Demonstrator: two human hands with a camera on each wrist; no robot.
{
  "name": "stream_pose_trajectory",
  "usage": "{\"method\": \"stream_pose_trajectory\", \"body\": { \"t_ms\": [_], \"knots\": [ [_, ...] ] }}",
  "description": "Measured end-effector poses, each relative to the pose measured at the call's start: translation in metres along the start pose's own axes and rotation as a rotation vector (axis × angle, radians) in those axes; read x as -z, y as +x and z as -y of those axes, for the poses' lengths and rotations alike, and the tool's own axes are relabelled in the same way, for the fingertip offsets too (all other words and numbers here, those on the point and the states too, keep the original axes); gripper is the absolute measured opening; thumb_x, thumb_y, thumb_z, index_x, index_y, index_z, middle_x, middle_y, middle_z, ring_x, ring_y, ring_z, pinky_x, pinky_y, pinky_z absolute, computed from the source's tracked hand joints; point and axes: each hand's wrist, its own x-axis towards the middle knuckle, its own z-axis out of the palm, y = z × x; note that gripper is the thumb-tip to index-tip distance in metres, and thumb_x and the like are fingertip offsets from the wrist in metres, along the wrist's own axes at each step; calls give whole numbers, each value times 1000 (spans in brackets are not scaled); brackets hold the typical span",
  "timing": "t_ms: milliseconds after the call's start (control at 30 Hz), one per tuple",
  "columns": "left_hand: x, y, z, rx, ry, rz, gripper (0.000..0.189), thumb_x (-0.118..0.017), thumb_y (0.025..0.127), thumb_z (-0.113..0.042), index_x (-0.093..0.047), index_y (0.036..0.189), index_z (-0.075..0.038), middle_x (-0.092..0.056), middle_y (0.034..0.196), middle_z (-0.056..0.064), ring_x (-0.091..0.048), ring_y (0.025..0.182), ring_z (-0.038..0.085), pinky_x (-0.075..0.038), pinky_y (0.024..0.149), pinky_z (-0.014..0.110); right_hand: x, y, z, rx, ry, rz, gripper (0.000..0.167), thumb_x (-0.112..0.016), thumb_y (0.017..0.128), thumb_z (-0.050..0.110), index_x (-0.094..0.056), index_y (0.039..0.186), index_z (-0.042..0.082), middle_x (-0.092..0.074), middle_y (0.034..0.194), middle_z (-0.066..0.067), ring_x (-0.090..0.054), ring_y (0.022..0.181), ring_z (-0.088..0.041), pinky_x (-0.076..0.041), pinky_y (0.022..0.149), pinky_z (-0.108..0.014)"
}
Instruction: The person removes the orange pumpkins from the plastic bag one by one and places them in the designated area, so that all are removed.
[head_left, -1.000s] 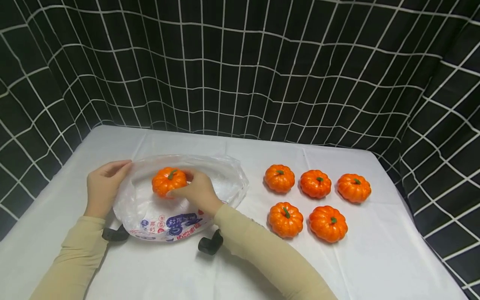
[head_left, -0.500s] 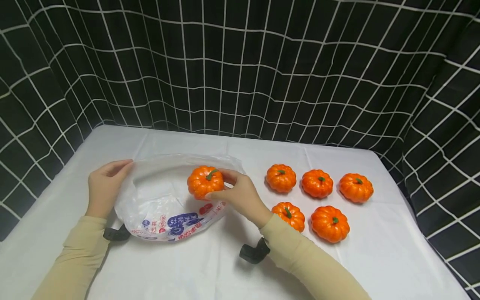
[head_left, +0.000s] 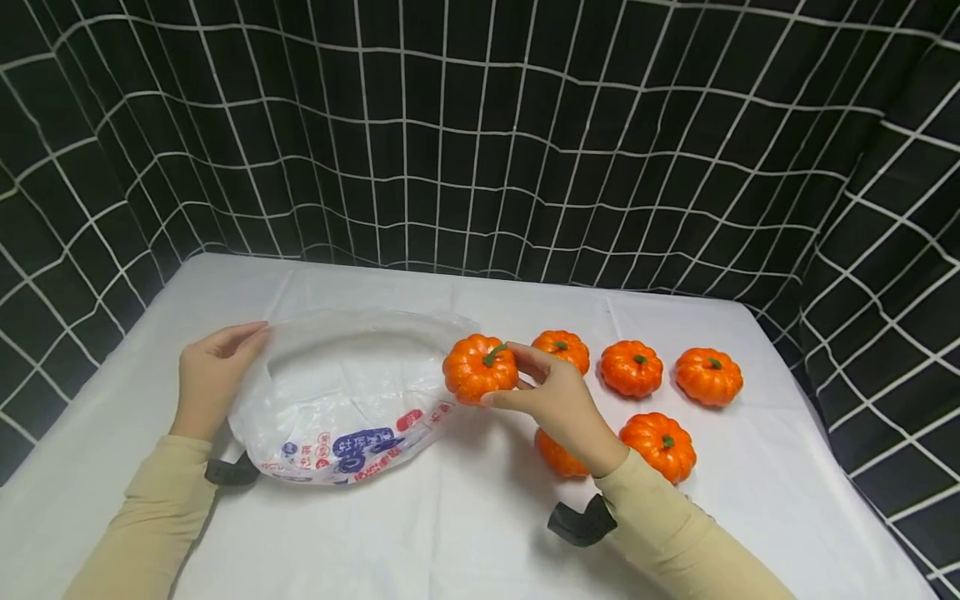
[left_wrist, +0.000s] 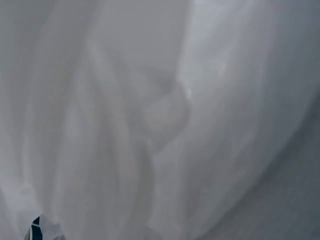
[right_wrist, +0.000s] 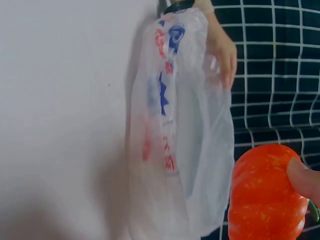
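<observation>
My right hand (head_left: 562, 404) grips a small orange pumpkin (head_left: 474, 373) with a green stem. It holds the pumpkin above the table, at the right end of the bag's opening. In the right wrist view the thumb lies against the side of the pumpkin (right_wrist: 265, 197). At the far left, my left hand (head_left: 212, 375) pinches the upper left rim of a translucent plastic bag (head_left: 352, 417) with red and blue print. The bag's mouth stands open towards me. Blurred white plastic (left_wrist: 220, 125) fills most of the left wrist view, and the left hand is hidden there.
Several more orange pumpkins (head_left: 632, 368) sit in two rows on the right half of the white-covered table (head_left: 360, 542). My right hand and arm partly cover the nearer left one (head_left: 558, 457). A black curtain with white grid lines (head_left: 480, 150) surrounds the back and sides.
My right hand has moved right with the pumpkin, from over the bag's opening to its right end. My left hand stays at the rim.
</observation>
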Motion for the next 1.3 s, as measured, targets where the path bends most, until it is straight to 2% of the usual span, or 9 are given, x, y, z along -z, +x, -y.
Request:
{"method": "stream_pose_trajectory", "body": {
  "t_ms": [67,167,300,433,767,967,1200,1300],
  "knots": [
    [1,0,0,-15,-10,13,40,-68,94,-39,-71,119,-8,-67,129,12,-58,130,25,-45,111,38,8,-4,-2,-12,-29,-12,84,-88,74,21,-48,146,6,-52,148,-12,-52,137,-26,-46,110,-37],
    [1,-1,0,-20,-24,20,42,-68,94,-38,-70,121,-7,-66,131,13,-56,133,28,-44,112,42,21,-10,-4,-43,-84,-45,85,-88,75,28,-47,146,7,-51,150,-12,-53,135,-29,-45,111,-40],
    [1,-1,0,-11,-34,15,42,-69,93,-38,-70,122,-7,-66,132,12,-56,132,26,-44,112,41,38,-21,-5,-83,-108,-71,88,-86,78,31,-42,150,7,-44,154,-13,-47,140,-28,-44,110,-36],
    [1,-1,1,-1,-33,9,40,-70,93,-36,-70,121,-8,-66,131,12,-56,132,24,-44,112,39,52,-31,-7,-93,-81,-88,91,-84,80,30,-36,152,4,-41,156,-15,-41,145,-28,-44,109,-34],
    [0,-2,1,-24,-16,-2,37,-69,94,-33,-71,120,-8,-67,129,12,-58,130,25,-46,110,35,90,-47,-14,-129,-218,-154,94,-81,82,40,-33,154,5,-42,155,-18,-43,142,-34,-39,115,-45],
    [-1,-3,-1,-19,-24,0,36,-69,94,-32,-71,120,-7,-67,129,13,-57,131,25,-46,111,35,113,-58,-19,-151,-222,-196,96,-78,85,39,-26,156,3,-35,159,-19,-31,148,-38,-32,118,-51],
    [-1,-2,1,-14,-24,4,39,-69,94,-34,-70,121,-6,-67,129,13,-56,132,25,-45,111,37,136,-68,-28,-193,-246,-276,97,-76,86,45,-24,157,6,-33,159,-22,-35,145,-41,-33,115,-58],
    [-2,-1,2,-16,-23,3,39,-69,93,-35,-70,121,-6,-67,129,13,-57,131,26,-45,111,39,145,-72,-32,-205,-243,-312,97,-75,85,47,-24,157,6,-32,159,-23,-33,146,-43,-33,114,-61]
  ]
}}
